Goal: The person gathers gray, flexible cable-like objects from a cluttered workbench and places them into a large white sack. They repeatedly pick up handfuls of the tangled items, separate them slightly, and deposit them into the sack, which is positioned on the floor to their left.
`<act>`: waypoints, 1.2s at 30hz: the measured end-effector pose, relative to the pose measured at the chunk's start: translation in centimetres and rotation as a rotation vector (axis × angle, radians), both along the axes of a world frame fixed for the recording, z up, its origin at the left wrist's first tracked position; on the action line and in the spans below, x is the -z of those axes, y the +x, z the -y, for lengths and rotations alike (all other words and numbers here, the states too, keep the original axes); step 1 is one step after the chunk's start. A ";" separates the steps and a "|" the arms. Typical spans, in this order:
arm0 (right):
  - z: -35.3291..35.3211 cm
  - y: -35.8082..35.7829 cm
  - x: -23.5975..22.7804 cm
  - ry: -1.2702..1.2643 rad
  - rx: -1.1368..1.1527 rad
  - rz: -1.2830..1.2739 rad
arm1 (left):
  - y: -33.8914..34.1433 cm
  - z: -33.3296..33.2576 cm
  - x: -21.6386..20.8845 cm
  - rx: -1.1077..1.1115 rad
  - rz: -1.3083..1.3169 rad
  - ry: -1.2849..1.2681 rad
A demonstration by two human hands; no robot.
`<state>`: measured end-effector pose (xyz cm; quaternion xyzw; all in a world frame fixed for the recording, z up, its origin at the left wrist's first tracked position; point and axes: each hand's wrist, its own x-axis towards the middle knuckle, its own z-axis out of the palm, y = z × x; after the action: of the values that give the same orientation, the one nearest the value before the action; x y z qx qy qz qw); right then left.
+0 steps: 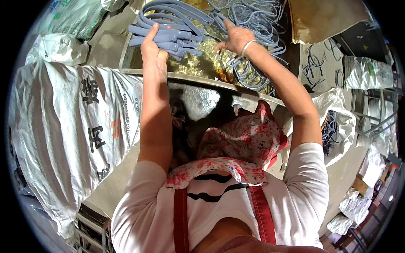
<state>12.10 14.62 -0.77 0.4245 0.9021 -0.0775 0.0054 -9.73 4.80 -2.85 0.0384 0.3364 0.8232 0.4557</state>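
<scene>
My left hand (152, 49) is closed round one end of a thick bundle of grey-blue flexible straps (179, 37). Their flat ends stick out beside my thumb, and the other ends loop away to the back. Farther right, my right hand (239, 39) has thumb and forefinger apart, the forefinger reaching to the grey straps by the bundle's far end. Its other fingers are partly hidden under the palm. More grey straps (263, 21) lie in a loose tangle behind and below that hand. All this is over a metal-rimmed trough (190, 78) with yellowish small pieces (185, 65) in it.
A large white woven sack (55, 126) stands on the left. At the back right, a brown cardboard sheet (325, 19) lies at the trough's edge. An open white sack (337, 126) with dark strands is on the right, and loose straps (314, 67) lie on the floor.
</scene>
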 end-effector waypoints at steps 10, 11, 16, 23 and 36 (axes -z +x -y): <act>1.8 10.6 1.7 0.336 -0.631 -0.043 | -3.2 0.6 2.5 0.199 0.188 -0.167; 2.2 13.0 1.0 0.455 -0.500 -0.124 | -2.9 0.6 2.5 0.211 0.184 -0.177; 4.2 31.1 -4.5 0.873 0.166 -0.077 | -1.2 0.7 0.8 0.211 0.204 -0.170; 9.6 43.1 -8.0 0.435 0.936 0.580 | 1.9 1.1 -1.0 0.241 0.136 -0.179; 2.7 8.6 4.9 -1.450 0.731 -1.028 | 4.6 3.3 -4.1 0.415 0.041 -0.162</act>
<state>20.70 11.96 -5.65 0.4870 0.3385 -0.7902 -0.1542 -5.14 1.50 1.21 0.0534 0.3769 0.6829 0.6235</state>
